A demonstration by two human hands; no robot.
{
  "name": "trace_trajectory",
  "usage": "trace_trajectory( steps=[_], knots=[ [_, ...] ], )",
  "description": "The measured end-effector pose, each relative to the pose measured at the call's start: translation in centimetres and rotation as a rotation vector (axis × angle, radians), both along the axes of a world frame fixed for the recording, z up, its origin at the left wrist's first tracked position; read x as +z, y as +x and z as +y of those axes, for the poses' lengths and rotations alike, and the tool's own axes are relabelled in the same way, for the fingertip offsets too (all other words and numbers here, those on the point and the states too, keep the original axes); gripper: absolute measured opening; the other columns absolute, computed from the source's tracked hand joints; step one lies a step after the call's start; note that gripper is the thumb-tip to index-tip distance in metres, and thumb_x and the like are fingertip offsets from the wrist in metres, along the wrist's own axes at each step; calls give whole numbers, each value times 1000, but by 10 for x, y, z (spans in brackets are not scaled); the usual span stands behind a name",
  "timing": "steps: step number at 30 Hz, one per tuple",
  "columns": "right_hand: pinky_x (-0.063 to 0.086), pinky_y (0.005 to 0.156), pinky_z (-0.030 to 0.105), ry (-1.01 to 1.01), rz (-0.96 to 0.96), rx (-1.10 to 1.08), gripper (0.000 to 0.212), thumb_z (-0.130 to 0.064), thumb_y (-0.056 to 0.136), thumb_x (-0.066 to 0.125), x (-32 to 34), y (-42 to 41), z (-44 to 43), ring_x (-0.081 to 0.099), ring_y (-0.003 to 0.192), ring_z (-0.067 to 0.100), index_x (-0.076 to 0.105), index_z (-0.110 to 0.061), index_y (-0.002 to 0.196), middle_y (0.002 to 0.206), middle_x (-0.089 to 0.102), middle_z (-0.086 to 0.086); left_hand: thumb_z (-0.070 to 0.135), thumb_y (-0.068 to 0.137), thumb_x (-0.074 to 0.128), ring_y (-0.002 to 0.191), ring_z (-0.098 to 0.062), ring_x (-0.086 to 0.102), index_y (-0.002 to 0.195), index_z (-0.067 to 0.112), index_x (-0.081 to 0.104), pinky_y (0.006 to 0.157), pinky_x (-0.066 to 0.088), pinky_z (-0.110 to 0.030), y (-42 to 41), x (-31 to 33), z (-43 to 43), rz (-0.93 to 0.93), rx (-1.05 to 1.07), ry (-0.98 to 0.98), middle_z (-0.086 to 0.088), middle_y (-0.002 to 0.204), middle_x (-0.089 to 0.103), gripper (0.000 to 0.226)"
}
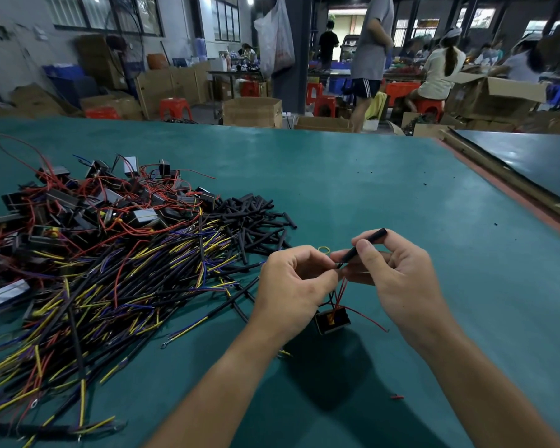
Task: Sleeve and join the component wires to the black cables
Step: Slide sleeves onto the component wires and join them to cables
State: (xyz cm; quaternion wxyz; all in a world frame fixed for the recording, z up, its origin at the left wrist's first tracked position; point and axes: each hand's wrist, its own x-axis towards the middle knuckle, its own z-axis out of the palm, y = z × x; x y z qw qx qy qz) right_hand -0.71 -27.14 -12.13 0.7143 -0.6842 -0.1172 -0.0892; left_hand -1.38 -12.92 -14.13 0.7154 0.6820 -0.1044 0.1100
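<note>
My right hand (398, 279) pinches a short black sleeve tube (367, 244) that points up and to the right. My left hand (293, 286) pinches the red wires (340, 294) of a small black component (332, 320) right at the tube's lower end. The component hangs from those wires just above the green table (385, 195), between my wrists. A second red wire (369, 320) trails off it to the right.
To the left lies a big pile of black cables with yellow and blue leads (94, 292). Behind it sit several black components with red wires (88, 202) and a heap of black sleeve tubes (256, 218). A red scrap (397, 397) lies near my right forearm. People work at the far benches.
</note>
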Motion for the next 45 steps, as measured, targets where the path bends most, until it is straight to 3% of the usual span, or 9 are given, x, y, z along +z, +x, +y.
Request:
trace_trajectory(
  steps=[5,10,16,24,29,32,38,42,45],
  knots=[
    [62,72,39,-11,-6,3,13,-9,99,53,-1,1,0,72,66,26,58,-8,88,81,77,10,-10,80,70,69,-1,68,71,7,69,66,51,-16,-2,3,0,-11,24,30,7,81,77,19],
    [59,65,27,-4,-29,-21,14,-9,99,53,-3,2,-1,71,65,20,60,-12,87,80,77,8,-7,80,72,56,-1,60,68,13,70,58,47,-16,-2,5,1,-21,47,71,9,62,69,23],
    [58,67,26,-26,-95,-70,15,-9,97,58,-4,3,-3,67,67,12,65,-13,84,79,75,5,-3,79,76,53,-5,55,67,17,69,55,46,-19,0,3,3,-4,36,81,6,60,65,24],
    [60,67,33,-98,-130,-51,20,-3,92,62,-2,-1,0,67,62,18,67,-14,77,74,73,9,-1,78,77,58,-9,58,70,16,67,60,49,-26,2,-1,4,-2,49,133,4,65,67,21],
    [58,65,38,-210,-179,-43,23,1,88,67,-6,1,0,67,64,16,68,-21,79,73,72,3,25,75,82,64,-12,59,72,23,70,61,47,-26,3,-8,4,43,174,482,5,71,67,13],
    [58,62,35,-358,-232,-58,23,-6,88,69,-11,0,3,69,69,13,68,-29,84,76,71,-6,21,80,73,60,-9,56,83,23,69,64,51,-30,2,-8,5,73,111,561,4,68,67,6],
    [51,78,25,-590,-324,-19,27,-10,89,67,-15,2,5,64,90,8,62,-36,91,93,63,-17,15,83,42,84,-19,67,112,31,57,73,54,-34,-1,-8,5,-99,33,601,3,92,72,36],
    [29,105,18,-793,-240,-34,46,-24,93,60,-28,4,3,42,127,6,41,-28,135,129,45,-16,26,94,41,73,-26,66,90,25,64,74,56,-49,10,-14,6,98,113,377,0,78,68,23],
    [32,109,26,-938,-184,72,62,-36,90,60,-37,3,9,43,129,12,34,-25,145,135,47,-13,42,88,42,74,-23,69,80,21,65,81,56,-50,11,-11,6,260,100,266,-5,82,74,33]
  ],
)
